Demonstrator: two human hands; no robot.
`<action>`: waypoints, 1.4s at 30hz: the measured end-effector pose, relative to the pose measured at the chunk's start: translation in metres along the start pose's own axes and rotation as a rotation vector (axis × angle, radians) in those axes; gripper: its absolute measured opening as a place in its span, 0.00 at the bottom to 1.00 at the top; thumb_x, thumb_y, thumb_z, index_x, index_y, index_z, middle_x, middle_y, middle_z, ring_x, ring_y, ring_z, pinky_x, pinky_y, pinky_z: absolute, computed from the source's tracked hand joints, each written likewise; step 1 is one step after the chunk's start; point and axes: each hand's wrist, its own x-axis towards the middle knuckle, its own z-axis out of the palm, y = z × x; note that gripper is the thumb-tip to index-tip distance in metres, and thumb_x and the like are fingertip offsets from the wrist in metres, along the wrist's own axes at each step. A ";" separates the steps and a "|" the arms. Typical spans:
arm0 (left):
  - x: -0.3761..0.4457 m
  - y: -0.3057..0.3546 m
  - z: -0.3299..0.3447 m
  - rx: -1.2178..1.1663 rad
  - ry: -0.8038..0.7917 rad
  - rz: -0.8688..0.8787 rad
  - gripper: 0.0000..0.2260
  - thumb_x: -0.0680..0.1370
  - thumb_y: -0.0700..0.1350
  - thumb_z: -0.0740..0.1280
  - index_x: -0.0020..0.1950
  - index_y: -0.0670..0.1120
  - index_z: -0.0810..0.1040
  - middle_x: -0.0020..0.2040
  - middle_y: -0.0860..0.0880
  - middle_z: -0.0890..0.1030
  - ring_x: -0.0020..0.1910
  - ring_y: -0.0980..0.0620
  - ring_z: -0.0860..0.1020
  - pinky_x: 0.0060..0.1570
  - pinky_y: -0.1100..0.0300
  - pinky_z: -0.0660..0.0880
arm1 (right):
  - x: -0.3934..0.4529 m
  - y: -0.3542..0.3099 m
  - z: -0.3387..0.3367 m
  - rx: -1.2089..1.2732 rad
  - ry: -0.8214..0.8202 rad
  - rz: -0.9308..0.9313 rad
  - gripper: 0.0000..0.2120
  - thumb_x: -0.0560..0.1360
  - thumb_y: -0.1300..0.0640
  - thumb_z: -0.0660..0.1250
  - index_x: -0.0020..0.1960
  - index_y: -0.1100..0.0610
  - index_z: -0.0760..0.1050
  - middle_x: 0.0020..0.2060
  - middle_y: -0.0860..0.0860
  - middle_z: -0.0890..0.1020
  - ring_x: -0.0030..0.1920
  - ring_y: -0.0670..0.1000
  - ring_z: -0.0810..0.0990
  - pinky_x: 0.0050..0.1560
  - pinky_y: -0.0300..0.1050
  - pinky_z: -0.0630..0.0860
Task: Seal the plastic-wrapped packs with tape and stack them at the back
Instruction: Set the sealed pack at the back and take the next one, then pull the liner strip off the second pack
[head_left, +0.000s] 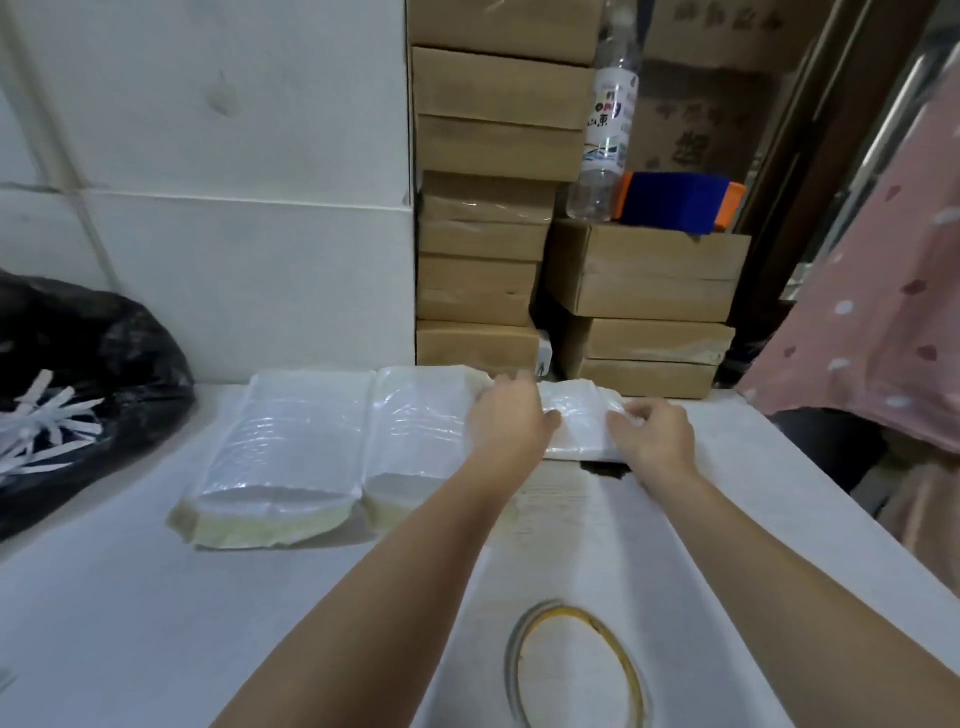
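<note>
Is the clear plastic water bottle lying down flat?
No, the clear plastic water bottle stands upright on a brown cardboard box, beside a blue and orange block.

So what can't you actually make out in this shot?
- Head view: whether the pack under both hands is taped; the left hand and right hand cover its sides.
- Tape roll: its near part is cut off by the bottom edge.
- Bottle: label print is too blurred to read.
- Black bag: cut off by the left edge.
</note>
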 end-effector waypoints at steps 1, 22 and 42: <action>0.001 0.001 -0.005 0.061 0.020 0.023 0.13 0.78 0.49 0.64 0.58 0.43 0.75 0.57 0.44 0.75 0.51 0.46 0.74 0.46 0.56 0.71 | -0.001 -0.004 -0.003 -0.083 0.048 -0.028 0.12 0.73 0.54 0.66 0.55 0.58 0.78 0.59 0.57 0.76 0.60 0.58 0.73 0.57 0.49 0.72; -0.017 -0.103 -0.086 -0.157 -0.270 -0.335 0.13 0.79 0.50 0.62 0.52 0.40 0.73 0.44 0.46 0.76 0.49 0.44 0.78 0.41 0.58 0.69 | -0.075 -0.110 0.055 -0.326 -0.449 -0.162 0.21 0.80 0.48 0.52 0.64 0.62 0.69 0.55 0.57 0.77 0.54 0.58 0.75 0.50 0.46 0.69; -0.121 -0.084 -0.128 -0.749 -0.010 -0.399 0.14 0.72 0.38 0.72 0.30 0.44 0.71 0.28 0.50 0.75 0.20 0.59 0.74 0.19 0.71 0.67 | -0.148 -0.092 -0.011 0.481 -0.495 0.138 0.16 0.70 0.55 0.73 0.35 0.55 0.65 0.40 0.56 0.78 0.35 0.51 0.76 0.38 0.40 0.73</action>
